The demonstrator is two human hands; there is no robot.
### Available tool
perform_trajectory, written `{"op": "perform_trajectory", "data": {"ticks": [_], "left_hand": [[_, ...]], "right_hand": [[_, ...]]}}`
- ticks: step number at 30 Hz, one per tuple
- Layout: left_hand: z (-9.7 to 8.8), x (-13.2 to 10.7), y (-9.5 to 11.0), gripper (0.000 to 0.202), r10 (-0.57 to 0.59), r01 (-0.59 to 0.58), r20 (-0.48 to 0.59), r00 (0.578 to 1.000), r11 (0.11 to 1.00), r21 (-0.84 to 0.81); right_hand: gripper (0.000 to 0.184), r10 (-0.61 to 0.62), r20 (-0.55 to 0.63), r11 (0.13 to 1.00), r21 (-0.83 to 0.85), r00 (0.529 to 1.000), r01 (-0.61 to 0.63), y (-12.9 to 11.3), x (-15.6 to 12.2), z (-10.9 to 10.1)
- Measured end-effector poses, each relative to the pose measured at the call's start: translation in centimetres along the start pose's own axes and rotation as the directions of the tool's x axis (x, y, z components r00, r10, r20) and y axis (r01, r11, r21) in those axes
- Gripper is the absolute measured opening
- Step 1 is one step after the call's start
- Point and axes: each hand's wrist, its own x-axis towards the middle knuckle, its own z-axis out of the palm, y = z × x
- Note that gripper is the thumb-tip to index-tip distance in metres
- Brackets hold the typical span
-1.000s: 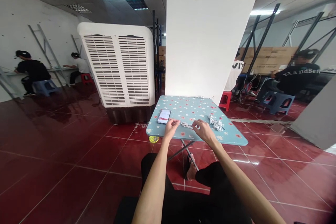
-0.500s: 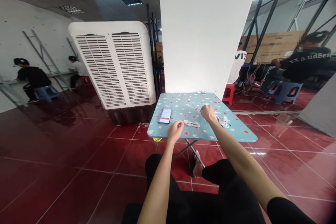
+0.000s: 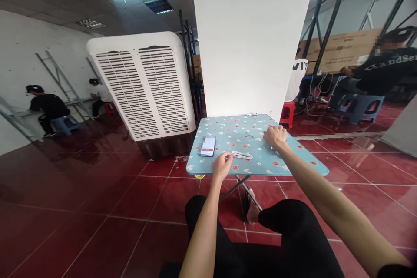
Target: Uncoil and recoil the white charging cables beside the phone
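My left hand is closed in a pinch at the left end of a folded white cable, which lies on the flowered table. My right hand is on the right part of the tabletop, fingers curled down, over the place of a coiled white cable that it now mostly covers. What those fingers hold, if anything, is hidden. A thin dark wire-like strip lies between the hands, apart from both. To the left of my left hand is a phone with its screen lit.
A white pillar rises behind the table, with a small white item at the table's back edge. A large air cooler stands at the left. Other people sit on stools at both sides, including a person in black at right.
My right hand has moved right, away from the dark strip and over the coiled cable. My left hand keeps its pinch on the folded cable. The view has shifted slightly.
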Motion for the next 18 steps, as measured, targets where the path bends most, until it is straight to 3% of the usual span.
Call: {"op": "perform_trajectory", "data": {"ticks": [5,11,18], "left_hand": [[0.1,0.0,0.0,0.025,0.016,-0.015,-0.011,1.0,0.999,0.048],[0.2,0.0,-0.1,0.026,0.025,-0.023,-0.029,0.999,0.997,0.07],[0.0,-0.1,0.2,0.028,0.001,0.0,-0.02,1.0,0.997,0.081]], "right_hand": [[0.055,0.172,0.161,0.985,0.001,0.972,-0.174,3.0,-0.1,-0.8],[0.058,0.064,0.247,0.998,-0.006,0.967,-0.064,3.0,-1.2,0.2],[0.041,-0.022,0.142,0.999,0.03,0.99,0.018,1.6,-3.2,0.7]]}}
